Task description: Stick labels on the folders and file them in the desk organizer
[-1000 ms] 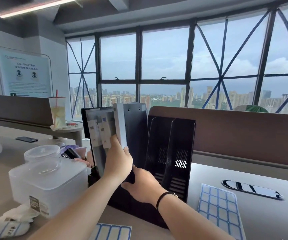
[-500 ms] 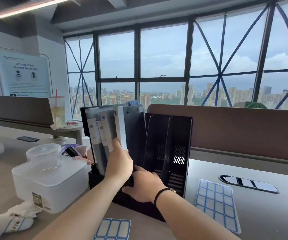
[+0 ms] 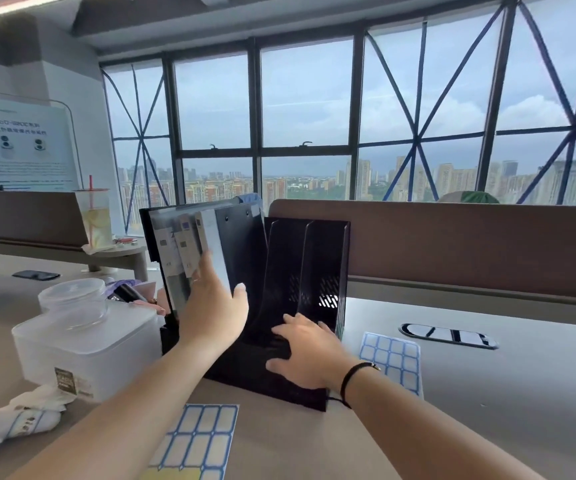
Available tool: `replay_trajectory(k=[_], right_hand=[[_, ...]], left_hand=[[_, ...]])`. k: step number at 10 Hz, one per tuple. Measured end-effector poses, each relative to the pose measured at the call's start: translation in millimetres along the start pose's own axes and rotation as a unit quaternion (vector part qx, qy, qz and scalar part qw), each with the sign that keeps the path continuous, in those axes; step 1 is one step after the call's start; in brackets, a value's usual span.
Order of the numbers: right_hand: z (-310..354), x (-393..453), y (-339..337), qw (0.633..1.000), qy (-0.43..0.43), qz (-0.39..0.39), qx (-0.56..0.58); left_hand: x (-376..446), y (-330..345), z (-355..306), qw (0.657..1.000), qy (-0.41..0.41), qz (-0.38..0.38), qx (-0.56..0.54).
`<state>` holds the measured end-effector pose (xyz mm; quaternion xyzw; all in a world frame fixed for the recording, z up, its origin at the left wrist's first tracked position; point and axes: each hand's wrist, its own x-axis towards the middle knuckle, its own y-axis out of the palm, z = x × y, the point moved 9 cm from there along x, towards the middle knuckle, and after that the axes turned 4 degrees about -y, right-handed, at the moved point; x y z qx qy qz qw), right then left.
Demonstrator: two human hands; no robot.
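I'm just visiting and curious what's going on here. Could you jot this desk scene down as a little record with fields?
activity: filing folders
organizer: black desk organizer, right slots look empty
folders: folders stand leaning in the left slots, labels on the spines
left hand: left hand rests with straight fingers against the folder spines
right hand: right hand lies flat on the organizer's base
label sheets: one label sheet near the front edge, another sheet right of the organizer
also there: clear plastic container to the left

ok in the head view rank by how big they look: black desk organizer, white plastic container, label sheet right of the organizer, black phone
1. black desk organizer
2. white plastic container
3. label sheet
4. black phone, though it lies farther from the camera, so its true size is unsure
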<state>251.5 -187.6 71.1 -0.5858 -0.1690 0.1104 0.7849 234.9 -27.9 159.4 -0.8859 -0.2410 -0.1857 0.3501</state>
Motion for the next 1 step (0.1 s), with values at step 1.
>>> replay_trajectory(k=[1], right_hand=[[-6.0,-32.5,-17.5,1.0,-0.001,-0.027,0.015]], left_hand=[[-28.6,1.8,-34.2,0.996,0.083,-0.004,0.025]])
